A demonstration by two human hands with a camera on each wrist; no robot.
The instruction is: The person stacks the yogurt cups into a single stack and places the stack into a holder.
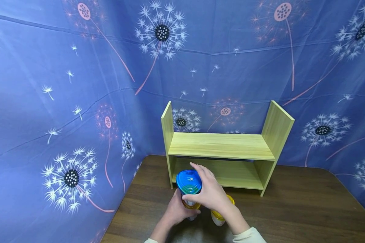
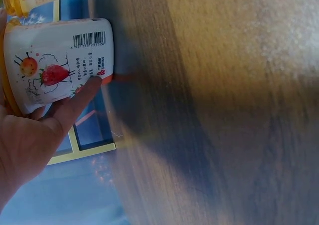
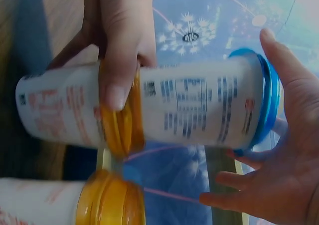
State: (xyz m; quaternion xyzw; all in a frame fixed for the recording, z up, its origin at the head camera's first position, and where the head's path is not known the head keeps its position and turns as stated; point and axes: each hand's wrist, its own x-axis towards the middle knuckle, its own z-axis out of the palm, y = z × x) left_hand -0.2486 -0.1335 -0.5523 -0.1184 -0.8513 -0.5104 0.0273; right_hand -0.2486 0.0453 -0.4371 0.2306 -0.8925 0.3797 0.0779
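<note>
A white printed cup with a blue lid (image 1: 188,180) stands stacked on another white cup with a yellow-orange lid (image 3: 122,115). My left hand (image 1: 180,209) grips that lower cup, its thumb pressed against the yellow lid. Strawberry art and a barcode show on the lower cup (image 2: 60,65) in the left wrist view. Around the blue lid my right hand (image 1: 211,192) is spread, thumb on one side and fairly straight fingers on the other. Whether the lower cup's base touches the table cannot be told. Another yellow-lidded cup (image 1: 218,221) stands beside them, partly behind my right forearm.
Behind the cups stands a light wooden two-tier shelf (image 1: 222,145) with raised side panels. The brown wooden table (image 1: 307,202) extends to both sides. Blue dandelion-print cloth (image 1: 109,67) hangs along the back and left.
</note>
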